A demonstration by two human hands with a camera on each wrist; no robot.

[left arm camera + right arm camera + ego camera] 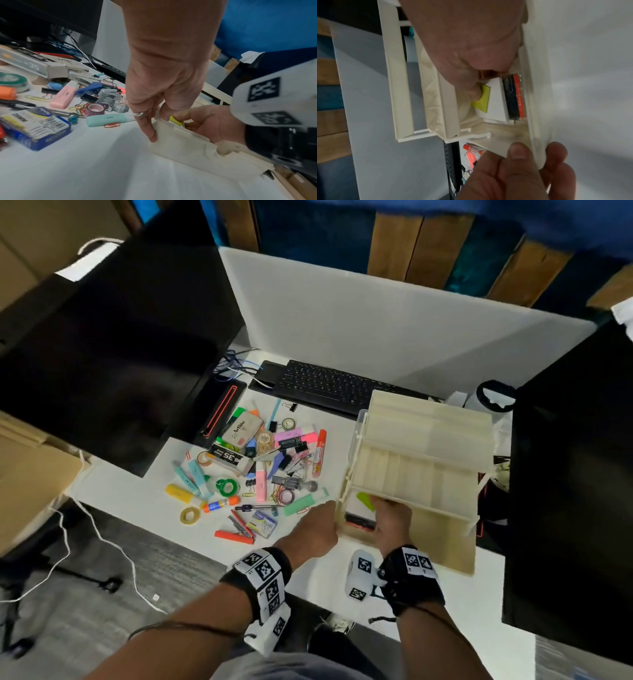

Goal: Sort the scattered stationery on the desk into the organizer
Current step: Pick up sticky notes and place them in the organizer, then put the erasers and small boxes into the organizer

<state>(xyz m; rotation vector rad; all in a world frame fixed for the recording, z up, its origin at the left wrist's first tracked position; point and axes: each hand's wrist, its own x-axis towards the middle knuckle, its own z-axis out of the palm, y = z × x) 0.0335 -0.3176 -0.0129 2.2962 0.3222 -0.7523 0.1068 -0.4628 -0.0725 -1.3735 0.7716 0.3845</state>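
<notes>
The cream tiered organizer (pixel 418 467) stands on the desk's right side with its trays fanned open. My left hand (pixel 330 518) grips its near left corner, thumb inside the wall (pixel 530 152) and fingers outside (pixel 152 132). My right hand (pixel 383 508) reaches into the bottom tray and pinches a yellow-green sticky pad (pixel 482 98) (pixel 175 120), which lies against a white pad (pixel 496 100). Beside them sits a black and red box (pixel 513 97). The scattered stationery (pixel 260 463) lies in a heap left of the organizer.
A mint highlighter (pixel 301 503) and a red paper clip (pixel 111 125) lie closest to my left hand. A blue staple box (pixel 262 523) sits near the front edge. The keyboard (pixel 325 386) is behind the heap. Dark monitors flank the desk at left (pixel 113 354) and right (pixel 575 491).
</notes>
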